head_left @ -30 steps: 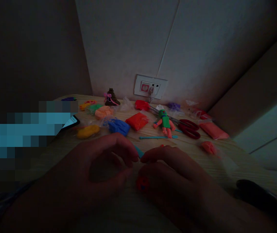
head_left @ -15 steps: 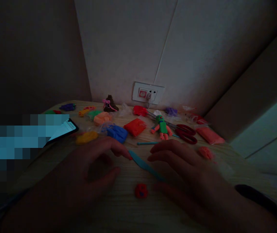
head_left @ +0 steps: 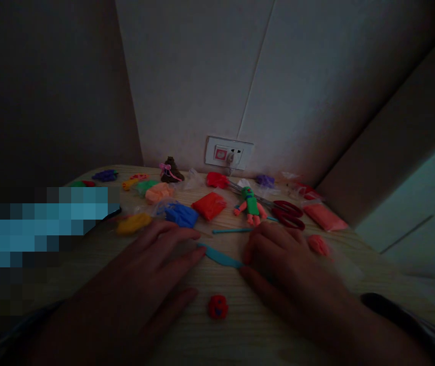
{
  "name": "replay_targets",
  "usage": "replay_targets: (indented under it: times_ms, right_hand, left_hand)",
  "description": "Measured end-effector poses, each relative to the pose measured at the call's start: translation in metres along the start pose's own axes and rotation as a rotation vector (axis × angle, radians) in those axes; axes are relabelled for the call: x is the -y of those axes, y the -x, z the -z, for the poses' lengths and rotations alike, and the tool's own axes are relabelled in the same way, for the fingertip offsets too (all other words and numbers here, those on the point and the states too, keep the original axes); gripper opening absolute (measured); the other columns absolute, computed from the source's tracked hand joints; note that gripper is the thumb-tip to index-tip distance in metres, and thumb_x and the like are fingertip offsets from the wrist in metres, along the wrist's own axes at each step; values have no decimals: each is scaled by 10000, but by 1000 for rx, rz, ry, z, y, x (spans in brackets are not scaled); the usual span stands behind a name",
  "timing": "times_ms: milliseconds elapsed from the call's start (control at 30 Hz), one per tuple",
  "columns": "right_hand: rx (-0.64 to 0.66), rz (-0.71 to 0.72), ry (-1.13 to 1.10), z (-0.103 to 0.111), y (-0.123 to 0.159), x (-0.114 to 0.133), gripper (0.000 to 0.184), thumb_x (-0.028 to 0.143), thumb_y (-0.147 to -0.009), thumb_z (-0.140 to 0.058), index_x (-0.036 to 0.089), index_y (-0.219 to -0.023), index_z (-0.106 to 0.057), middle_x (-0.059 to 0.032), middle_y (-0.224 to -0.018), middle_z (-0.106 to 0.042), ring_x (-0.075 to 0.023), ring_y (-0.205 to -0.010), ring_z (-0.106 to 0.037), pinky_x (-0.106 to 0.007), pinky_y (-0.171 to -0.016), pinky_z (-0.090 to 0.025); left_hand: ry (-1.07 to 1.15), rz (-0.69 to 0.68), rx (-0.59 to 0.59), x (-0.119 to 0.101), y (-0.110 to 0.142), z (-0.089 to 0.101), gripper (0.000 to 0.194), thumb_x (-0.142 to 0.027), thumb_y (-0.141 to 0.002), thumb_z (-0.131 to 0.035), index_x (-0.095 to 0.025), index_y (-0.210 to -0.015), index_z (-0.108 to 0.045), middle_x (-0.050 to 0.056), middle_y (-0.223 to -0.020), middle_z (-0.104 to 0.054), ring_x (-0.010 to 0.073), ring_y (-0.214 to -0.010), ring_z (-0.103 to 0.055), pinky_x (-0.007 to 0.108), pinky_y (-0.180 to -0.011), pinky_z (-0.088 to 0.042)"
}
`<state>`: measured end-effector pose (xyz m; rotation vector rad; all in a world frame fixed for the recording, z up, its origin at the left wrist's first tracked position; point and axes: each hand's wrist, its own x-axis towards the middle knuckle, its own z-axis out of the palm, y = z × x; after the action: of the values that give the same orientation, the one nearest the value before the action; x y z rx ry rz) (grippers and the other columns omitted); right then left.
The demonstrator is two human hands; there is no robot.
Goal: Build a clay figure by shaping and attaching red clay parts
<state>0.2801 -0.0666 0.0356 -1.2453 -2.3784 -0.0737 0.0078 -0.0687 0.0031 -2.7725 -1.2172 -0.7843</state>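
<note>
A light-blue plastic modelling knife (head_left: 222,256) lies across the wooden table between my hands. My left hand (head_left: 152,269) rests with its fingers stretched out, a fingertip at the left end of the knife. The fingers of my right hand (head_left: 284,262) are curled in, thumb and fingers closed at the knife's other end, which they hide. Just in front of the knife sits a small red clay piece (head_left: 218,307) with dark blue marks, touched by neither hand. Behind the right hand lies a green clay figure (head_left: 252,204) with pinkish-orange limbs.
A thin blue stick (head_left: 230,231) lies behind the knife. Farther back are red-handled scissors (head_left: 288,213), a red clay packet (head_left: 210,205), blue clay (head_left: 181,214), yellow clay (head_left: 132,223) and a brown clay model (head_left: 171,172). A wall socket (head_left: 229,152) is above the table.
My right hand has gone from open fingers to closing on the knife's right end. The knife has turned flatter across the table. My left fingers have come down lower, and the view has shifted slightly.
</note>
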Motion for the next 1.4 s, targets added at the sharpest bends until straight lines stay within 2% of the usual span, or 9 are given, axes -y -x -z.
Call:
replay_targets:
  times_ms: [167,300,400,567,633,867,1133,1267,1400]
  right_hand:
    - [38,-98,-6,-3,1,0,215,40,-869,-669,232,-805,-597,-19,-882,-710,-224,-808,-698,-377,-742,-515]
    - [112,-137,-9,-3,0,1,224,41,-835,-713,232,-776,-613,6,-827,-708,-211,-735,-686,-375,-722,-498]
    - [185,-145,-3,3,-2,1,217,46,-814,-730,234,-770,-630,7,-836,-730,-226,-743,-706,-392,-722,-497]
    - [250,-167,31,9,-4,2,187,65,-825,-733,234,-791,-661,-3,-840,-750,-242,-748,-715,-411,-719,-500]
    - [250,-174,40,9,-5,1,219,31,-803,-727,233,-769,-649,5,-810,-743,-227,-722,-707,-391,-703,-493]
    - [149,-69,92,3,0,-6,281,-20,-738,-702,243,-738,-602,23,-752,-727,-188,-651,-690,-317,-622,-464]
    - [-30,98,109,7,0,-6,269,-1,-835,-548,258,-769,-517,26,-679,-685,-154,-528,-653,-290,-504,-469]
    - [-69,111,94,10,-2,-5,267,41,-943,-484,259,-792,-517,18,-651,-672,-153,-499,-638,-285,-469,-473]
    - [-89,81,88,8,-2,-3,263,59,-948,-469,265,-789,-503,14,-643,-662,-159,-497,-636,-278,-459,-473]
  left_hand:
    - [-35,-45,-89,4,-1,-3,407,-296,-1076,-474,-335,-1401,-718,12,-1495,-710,328,-1403,-582,462,-1227,-419]
    - [-74,-114,-119,3,-1,-2,393,-255,-1072,-481,-309,-1370,-732,18,-1409,-754,299,-1344,-628,415,-1199,-462]
    - [-190,-139,-127,1,0,-4,416,-231,-1120,-399,-288,-1374,-724,20,-1349,-774,263,-1305,-649,391,-1189,-475]
    - [-240,-163,-235,0,-1,-14,518,-225,-1163,-246,-287,-1249,-752,-17,-1250,-800,206,-1157,-707,309,-1149,-473]
    - [-225,-163,-269,1,-2,-14,538,-218,-1170,-220,-291,-1203,-752,-29,-1206,-808,185,-1100,-724,287,-1135,-478]
    - [-179,-195,-230,-1,-5,-3,489,-230,-1183,-260,-265,-1072,-735,-29,-1022,-800,160,-921,-743,253,-948,-579]
    - [-237,-210,-196,-2,0,-3,522,-211,-1168,-257,-269,-1217,-774,-2,-1195,-831,184,-1083,-758,302,-1132,-531]
    - [-272,-205,-172,0,1,-7,526,-225,-1165,-260,-259,-1322,-761,5,-1361,-809,201,-1208,-751,306,-1175,-503]
    - [-318,-234,-113,2,1,-8,513,-307,-1186,-263,-236,-1398,-724,22,-1481,-762,231,-1312,-732,342,-1167,-541]
